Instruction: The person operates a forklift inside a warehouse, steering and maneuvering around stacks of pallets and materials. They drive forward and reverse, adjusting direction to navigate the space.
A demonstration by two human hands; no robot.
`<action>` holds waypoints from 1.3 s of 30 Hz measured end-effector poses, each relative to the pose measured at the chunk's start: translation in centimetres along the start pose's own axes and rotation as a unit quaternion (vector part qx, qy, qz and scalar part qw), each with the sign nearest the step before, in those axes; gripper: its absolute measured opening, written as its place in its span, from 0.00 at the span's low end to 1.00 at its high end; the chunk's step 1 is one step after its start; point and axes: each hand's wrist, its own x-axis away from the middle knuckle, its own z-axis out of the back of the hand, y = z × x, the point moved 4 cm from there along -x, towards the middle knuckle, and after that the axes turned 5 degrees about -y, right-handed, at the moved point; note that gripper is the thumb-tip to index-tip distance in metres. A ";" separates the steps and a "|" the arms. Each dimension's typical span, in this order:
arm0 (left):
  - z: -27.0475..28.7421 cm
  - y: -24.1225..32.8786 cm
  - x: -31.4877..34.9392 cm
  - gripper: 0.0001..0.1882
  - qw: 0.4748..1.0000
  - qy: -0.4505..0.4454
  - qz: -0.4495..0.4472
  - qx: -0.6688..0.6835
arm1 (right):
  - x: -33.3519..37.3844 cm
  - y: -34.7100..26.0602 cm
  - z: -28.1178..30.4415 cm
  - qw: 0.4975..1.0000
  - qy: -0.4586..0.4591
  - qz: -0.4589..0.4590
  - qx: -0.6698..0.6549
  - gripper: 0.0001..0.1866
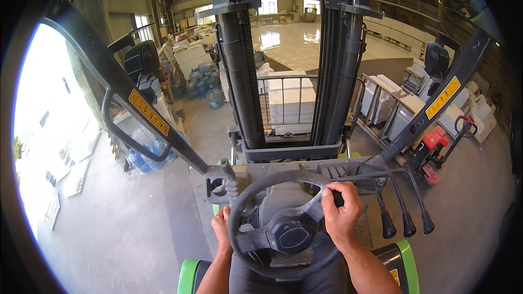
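I sit at the black steering wheel (294, 238) of a forklift with green trim. My right hand (344, 212) is closed around the dark knob (338, 199) on the wheel's upper right. Beside the left rim, my left hand (220, 227) is closed; whatever lies inside its fingers is hidden. Just ahead of that hand stands a lever with a ribbed rubber boot (231, 188). To the right of the wheel, several bent control levers (407, 223) with black grips hang unheld. Beyond the dash rise the mast (237, 65) and a barred load guard (283, 100), with pale stacked slabs (298, 95) behind them.
A red pallet jack (433, 144) stands at the right, near racks of white slabs (384, 95). Large water bottles (214, 98) are on the floor ahead left, with more blue bottles (146, 159) closer in. Bright daylight enters at the far left.
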 end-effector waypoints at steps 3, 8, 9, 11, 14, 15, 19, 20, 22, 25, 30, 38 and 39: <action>0.1 0.4 0.0 0.25 1.000 0.003 0.009 0.003 | 0.0 -0.1 -0.1 1.000 0.001 0.001 -0.004 0.06; 0.0 0.1 0.2 0.22 0.997 -0.013 0.065 0.027 | -0.2 -0.3 -0.5 1.000 -0.003 0.006 0.006 0.06; 0.2 0.2 0.0 0.22 0.998 -0.019 0.061 0.016 | -0.3 -0.5 -0.8 1.000 0.002 0.005 0.005 0.06; 0.7 0.8 -0.5 0.22 0.998 -0.032 0.057 -0.005 | -0.6 -1.1 -1.8 1.000 0.010 0.004 0.005 0.06; 0.6 2.9 -1.4 0.22 0.997 -0.069 0.042 -0.015 | -1.0 -1.6 -2.6 1.000 0.013 0.003 0.003 0.06; 0.4 4.2 -1.9 0.22 0.995 -0.091 0.024 -0.037 | -1.0 -1.7 -3.1 1.000 0.011 -0.002 0.004 0.06; 0.9 5.2 -2.6 0.21 0.987 -0.125 -0.047 -0.084 | -1.4 -3.3 -6.2 1.000 0.003 0.013 -0.007 0.06; 1.0 5.0 -2.7 0.21 0.987 -0.128 -0.043 -0.090 | -1.5 -4.1 -7.1 1.000 0.002 0.024 -0.009 0.07; 1.0 5.2 -2.4 0.21 0.988 -0.127 -0.043 -0.082 | -1.3 -4.8 -7.8 1.000 0.010 0.020 -0.009 0.07; 0.6 5.1 -2.1 0.22 0.992 -0.098 -0.037 -0.070 | -0.6 -4.5 -7.7 1.000 0.017 0.002 -0.006 0.08; 1.1 5.3 -1.7 0.22 0.994 -0.077 -0.007 -0.071 | -0.4 -4.7 -7.8 1.000 -0.007 -0.009 -0.005 0.08; 0.6 4.5 -2.1 0.21 0.996 -0.058 -0.012 -0.064 | -1.2 -4.2 -7.7 1.000 -0.001 0.014 -0.011 0.09; 0.6 4.4 -2.2 0.21 0.996 -0.058 -0.011 -0.066 | -1.3 -4.1 -7.7 1.000 0.001 0.012 -0.009 0.09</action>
